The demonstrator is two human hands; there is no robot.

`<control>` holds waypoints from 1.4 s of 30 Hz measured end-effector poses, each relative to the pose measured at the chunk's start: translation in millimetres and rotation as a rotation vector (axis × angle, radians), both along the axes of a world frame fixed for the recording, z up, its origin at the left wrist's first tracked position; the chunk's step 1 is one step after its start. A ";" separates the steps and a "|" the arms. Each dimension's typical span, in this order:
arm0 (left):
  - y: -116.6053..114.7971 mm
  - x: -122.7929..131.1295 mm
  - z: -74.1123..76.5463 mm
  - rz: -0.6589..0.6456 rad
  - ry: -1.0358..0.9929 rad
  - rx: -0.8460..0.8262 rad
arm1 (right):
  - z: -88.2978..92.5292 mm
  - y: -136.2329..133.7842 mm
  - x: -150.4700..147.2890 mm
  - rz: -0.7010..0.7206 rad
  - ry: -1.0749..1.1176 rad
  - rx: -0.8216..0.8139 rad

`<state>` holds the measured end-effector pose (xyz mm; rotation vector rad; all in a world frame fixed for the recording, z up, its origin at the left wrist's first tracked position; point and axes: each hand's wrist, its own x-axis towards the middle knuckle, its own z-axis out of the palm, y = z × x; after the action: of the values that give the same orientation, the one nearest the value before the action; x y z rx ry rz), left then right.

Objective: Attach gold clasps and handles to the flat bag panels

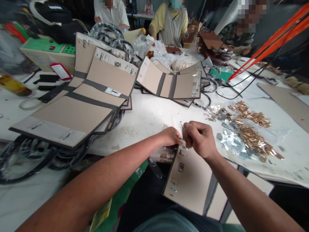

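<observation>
A beige folded panel with grey strips (193, 180) lies across my lap, its top edge at the white table's front. My left hand (170, 137) is closed on that top edge. My right hand (200, 138) pinches a small metal clasp piece against the same edge, right beside the left hand. Small metal fittings (180, 167) sit along the panel's left side. Piles of gold clips (253, 135) and silver clips (231, 143) lie on the table just right of my hands.
Stacks of the same beige panels lie at the left (79, 103) and centre back (171, 85). Black cords (26, 158) trail at the left edge. Orange straps (272, 42) cross the upper right. Other people sit at the far side.
</observation>
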<state>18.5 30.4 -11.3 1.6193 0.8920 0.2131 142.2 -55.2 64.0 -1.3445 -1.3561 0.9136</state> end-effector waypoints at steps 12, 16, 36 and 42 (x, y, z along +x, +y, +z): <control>-0.6 -2.8 -5.8 -0.070 0.032 -0.082 | -28.0 -25.1 7.9 -0.075 0.240 0.294; -3.7 -4.0 -7.7 -0.038 0.035 -0.016 | -26.5 -31.4 3.5 -0.098 0.063 0.176; -134.4 -71.2 132.1 -0.012 -0.069 0.842 | 36.4 -174.3 61.8 0.168 -0.641 -0.218; -187.4 -109.0 147.0 0.535 -0.514 1.265 | 115.2 -207.2 72.0 -0.027 -0.492 0.013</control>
<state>-90.5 -157.0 135.7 2.1997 0.7728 1.7636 214.3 -262.4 179.2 -1.6407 -1.7002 0.5695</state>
